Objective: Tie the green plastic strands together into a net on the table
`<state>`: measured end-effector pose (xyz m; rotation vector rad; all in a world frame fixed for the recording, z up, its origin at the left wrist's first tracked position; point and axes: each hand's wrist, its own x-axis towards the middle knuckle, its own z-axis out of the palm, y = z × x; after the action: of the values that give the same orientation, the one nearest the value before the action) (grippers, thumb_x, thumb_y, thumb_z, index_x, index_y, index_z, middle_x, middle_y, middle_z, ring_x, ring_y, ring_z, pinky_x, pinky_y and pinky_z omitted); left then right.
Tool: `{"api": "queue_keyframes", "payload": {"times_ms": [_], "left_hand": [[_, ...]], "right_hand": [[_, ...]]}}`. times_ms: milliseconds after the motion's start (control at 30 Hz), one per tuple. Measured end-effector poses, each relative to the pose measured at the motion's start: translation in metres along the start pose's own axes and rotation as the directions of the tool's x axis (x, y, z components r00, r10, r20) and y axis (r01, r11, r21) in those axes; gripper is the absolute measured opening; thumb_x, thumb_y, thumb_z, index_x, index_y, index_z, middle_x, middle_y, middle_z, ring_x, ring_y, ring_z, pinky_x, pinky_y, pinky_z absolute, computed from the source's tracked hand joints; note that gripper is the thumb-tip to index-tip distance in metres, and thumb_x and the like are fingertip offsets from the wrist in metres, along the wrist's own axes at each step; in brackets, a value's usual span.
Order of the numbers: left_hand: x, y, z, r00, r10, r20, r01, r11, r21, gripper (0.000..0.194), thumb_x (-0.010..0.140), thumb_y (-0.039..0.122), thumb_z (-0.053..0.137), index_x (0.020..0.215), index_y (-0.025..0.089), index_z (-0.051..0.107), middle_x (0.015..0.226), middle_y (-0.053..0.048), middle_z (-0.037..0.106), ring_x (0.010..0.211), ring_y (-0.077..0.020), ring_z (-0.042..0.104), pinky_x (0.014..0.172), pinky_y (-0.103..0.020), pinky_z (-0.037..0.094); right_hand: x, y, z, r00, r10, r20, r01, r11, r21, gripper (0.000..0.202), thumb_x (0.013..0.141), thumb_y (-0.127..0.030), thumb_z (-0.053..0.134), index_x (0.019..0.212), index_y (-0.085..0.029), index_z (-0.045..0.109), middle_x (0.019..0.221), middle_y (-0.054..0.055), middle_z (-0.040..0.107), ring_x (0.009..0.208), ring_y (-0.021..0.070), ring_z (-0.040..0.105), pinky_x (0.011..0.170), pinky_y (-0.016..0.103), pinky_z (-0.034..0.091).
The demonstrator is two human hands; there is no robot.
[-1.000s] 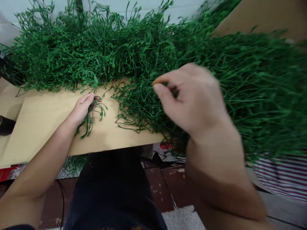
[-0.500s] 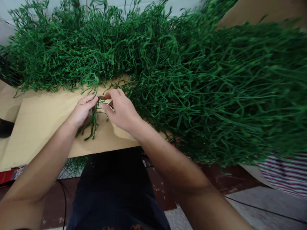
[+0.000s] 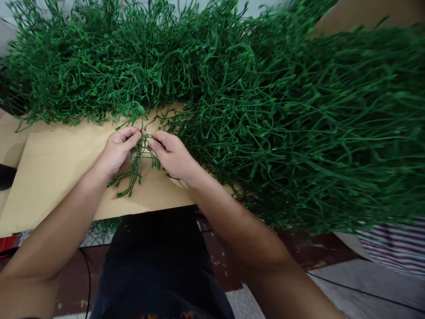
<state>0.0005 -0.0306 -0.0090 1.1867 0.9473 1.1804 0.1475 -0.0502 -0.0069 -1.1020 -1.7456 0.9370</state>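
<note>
Over a tan board (image 3: 63, 164), my left hand (image 3: 121, 148) pinches a small bunch of green plastic-looking stems (image 3: 133, 170) near its middle. The loose ends of the bunch hang toward the board's front edge. Just to the right, my right hand (image 3: 171, 153) has its thumb and forefinger closed on the same stems. The two sets of fingertips are a small gap apart. A large heap of similar green stems (image 3: 282, 119) lies behind and to the right of both hands.
At the right edge shows striped fabric (image 3: 395, 248). Brown card (image 3: 365, 15) stands at the top right. A dark object (image 3: 6, 176) is at the left edge. Black cables (image 3: 361, 290) run across the floor below.
My right hand's fingers have closed in on the stems and sit slightly lower. Some stems now hang between the hands. The view has shifted slightly.
</note>
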Motion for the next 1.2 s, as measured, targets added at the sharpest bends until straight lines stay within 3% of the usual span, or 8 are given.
{"api": "queue_keyframes", "payload": {"times_ms": [267, 433, 633, 800, 967, 1067, 1200], "left_hand": [[-0.003, 0.007, 0.006, 0.992, -0.12, 0.029, 0.118, 0.992, 0.053, 0.017, 0.075, 0.026, 0.071, 0.072, 0.016, 0.058, 0.06, 0.005, 0.051, 0.05, -0.0042, 0.046, 0.047, -0.017, 0.036], [-0.005, 0.009, 0.007, 0.987, -0.14, 0.084, 0.132, 0.987, 0.095, 0.021, 0.077, 0.027, 0.069, 0.067, 0.015, 0.055, 0.06, 0.004, 0.051, 0.051, -0.005, 0.047, 0.052, -0.019, 0.04], [-0.005, 0.005, 0.008, 0.995, -0.094, 0.032, 0.09, 0.988, 0.123, 0.029, 0.076, 0.025, 0.069, 0.059, 0.016, 0.047, 0.053, 0.005, 0.041, 0.049, -0.0056, 0.042, 0.051, -0.02, 0.036], [-0.005, 0.007, 0.008, 0.997, -0.082, 0.008, 0.081, 0.99, 0.112, 0.025, 0.072, 0.022, 0.072, 0.062, 0.017, 0.05, 0.055, 0.006, 0.045, 0.052, -0.0055, 0.043, 0.053, -0.018, 0.039], [-0.006, 0.012, 0.011, 0.993, -0.117, -0.025, 0.118, 0.991, 0.056, 0.027, 0.079, 0.028, 0.064, 0.06, 0.017, 0.049, 0.051, 0.005, 0.042, 0.046, -0.0055, 0.039, 0.047, -0.018, 0.036], [-0.006, 0.011, 0.012, 0.995, -0.099, -0.029, 0.102, 0.989, 0.106, 0.028, 0.08, 0.028, 0.063, 0.059, 0.017, 0.05, 0.051, 0.005, 0.041, 0.045, -0.0051, 0.035, 0.044, -0.018, 0.031], [-0.005, 0.008, 0.01, 0.997, -0.06, -0.055, 0.069, 0.983, 0.17, 0.027, 0.081, 0.031, 0.063, 0.061, 0.017, 0.052, 0.052, 0.004, 0.041, 0.048, -0.0067, 0.037, 0.047, -0.021, 0.029]], "right_hand": [[0.001, -0.001, -0.006, 0.993, 0.088, -0.081, -0.074, 0.983, 0.17, 0.028, 0.087, -0.016, 0.046, 0.061, -0.02, 0.034, 0.059, -0.005, 0.03, 0.057, 0.0082, 0.028, 0.057, 0.025, 0.026], [0.002, 0.006, -0.004, 0.983, 0.1, -0.153, -0.068, 0.977, 0.203, 0.022, 0.085, -0.019, 0.049, 0.065, -0.02, 0.039, 0.059, -0.005, 0.032, 0.058, 0.0081, 0.031, 0.058, 0.024, 0.029], [-0.002, 0.002, 0.002, 0.991, 0.125, -0.05, -0.107, 0.955, 0.275, 0.025, 0.077, -0.035, 0.063, 0.072, -0.02, 0.044, 0.063, -0.005, 0.042, 0.056, 0.0073, 0.036, 0.054, 0.024, 0.032], [0.0, 0.006, -0.001, 0.99, 0.141, 0.025, -0.143, 0.96, 0.241, 0.016, 0.077, -0.019, 0.057, 0.067, -0.018, 0.046, 0.059, -0.006, 0.042, 0.056, 0.007, 0.037, 0.055, 0.024, 0.032], [0.002, 0.007, -0.008, 0.989, 0.142, -0.04, -0.125, 0.952, 0.28, 0.012, 0.078, -0.012, 0.051, 0.068, -0.018, 0.048, 0.062, -0.004, 0.045, 0.061, 0.0082, 0.041, 0.06, 0.024, 0.035], [0.001, 0.004, -0.009, 0.988, 0.139, -0.065, -0.117, 0.956, 0.267, 0.016, 0.079, -0.011, 0.049, 0.066, -0.018, 0.045, 0.061, -0.005, 0.041, 0.059, 0.0078, 0.038, 0.06, 0.024, 0.033], [-0.002, 0.003, -0.007, 0.994, 0.109, -0.028, -0.098, 0.963, 0.251, 0.025, 0.083, -0.025, 0.052, 0.062, -0.019, 0.041, 0.058, -0.006, 0.034, 0.057, 0.0072, 0.031, 0.057, 0.024, 0.029]]}}
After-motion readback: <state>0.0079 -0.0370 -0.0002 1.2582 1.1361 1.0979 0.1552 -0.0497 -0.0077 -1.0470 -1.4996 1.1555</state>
